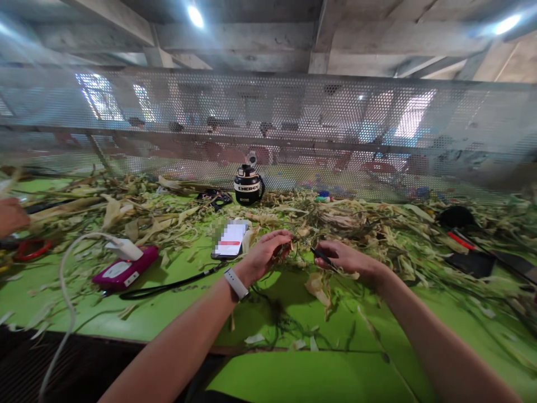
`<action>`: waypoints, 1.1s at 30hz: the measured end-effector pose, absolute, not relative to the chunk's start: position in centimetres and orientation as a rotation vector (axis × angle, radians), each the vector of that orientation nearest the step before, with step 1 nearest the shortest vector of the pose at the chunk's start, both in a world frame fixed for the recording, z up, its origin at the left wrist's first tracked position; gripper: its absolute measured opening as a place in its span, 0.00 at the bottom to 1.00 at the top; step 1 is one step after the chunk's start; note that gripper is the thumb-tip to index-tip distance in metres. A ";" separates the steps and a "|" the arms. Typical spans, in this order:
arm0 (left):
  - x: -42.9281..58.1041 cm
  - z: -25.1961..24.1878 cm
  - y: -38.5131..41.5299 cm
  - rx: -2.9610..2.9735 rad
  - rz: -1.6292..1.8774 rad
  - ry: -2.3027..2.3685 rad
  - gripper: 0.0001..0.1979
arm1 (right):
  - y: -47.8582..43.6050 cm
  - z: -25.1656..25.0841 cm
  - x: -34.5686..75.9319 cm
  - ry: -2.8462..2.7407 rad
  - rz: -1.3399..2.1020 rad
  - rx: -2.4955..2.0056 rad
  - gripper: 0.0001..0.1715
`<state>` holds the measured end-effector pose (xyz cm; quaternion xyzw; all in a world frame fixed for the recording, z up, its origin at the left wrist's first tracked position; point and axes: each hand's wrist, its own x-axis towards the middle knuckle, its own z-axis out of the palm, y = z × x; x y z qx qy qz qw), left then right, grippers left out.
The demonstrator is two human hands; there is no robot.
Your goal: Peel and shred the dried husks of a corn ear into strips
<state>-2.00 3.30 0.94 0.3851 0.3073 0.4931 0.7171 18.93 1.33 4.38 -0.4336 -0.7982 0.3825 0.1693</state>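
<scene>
My left hand (265,254), with a white band on the wrist, is curled around a small reddish-brown bundle of plant stems (282,254) on the green table (310,375). My right hand (348,260) is closed on a thin dark tool (324,257) whose tip points toward the left hand. The two hands sit a few centimetres apart amid dried leaves and husks (319,285). A phone (230,240) with a lit screen lies just left of my left hand.
A pink power bank (125,271) with a white cable lies at left, a black cord beside it. A black-and-white jug (248,186) stands by the perforated metal screen (293,129). Another person's hand (10,215) shows at far left. Dark tools (470,252) lie at right.
</scene>
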 end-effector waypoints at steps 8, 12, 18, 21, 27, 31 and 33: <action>-2.1 0.7 3.5 0.898 1.078 0.712 0.08 | 1.8 4.0 19.0 -2.309 1.003 -1.275 0.24; -2.1 0.5 3.6 0.865 1.100 0.718 0.08 | 1.9 3.8 19.0 -2.306 0.924 -1.325 0.26; -2.1 0.5 3.7 0.831 1.099 0.710 0.10 | 1.6 3.8 18.4 -2.260 0.818 -1.384 0.27; -2.1 0.5 3.7 0.831 1.094 0.693 0.11 | 1.5 3.9 18.3 -2.261 0.778 -1.398 0.27; -2.2 0.3 3.8 0.847 1.086 0.666 0.12 | 1.8 3.6 18.4 -2.211 0.767 -1.377 0.27; -2.3 0.4 3.8 0.856 1.129 0.628 0.13 | 2.0 3.5 18.6 -2.039 0.862 -1.327 0.28; -2.3 0.5 3.8 0.853 1.170 0.600 0.15 | 1.9 3.8 18.7 -1.922 0.973 -1.299 0.29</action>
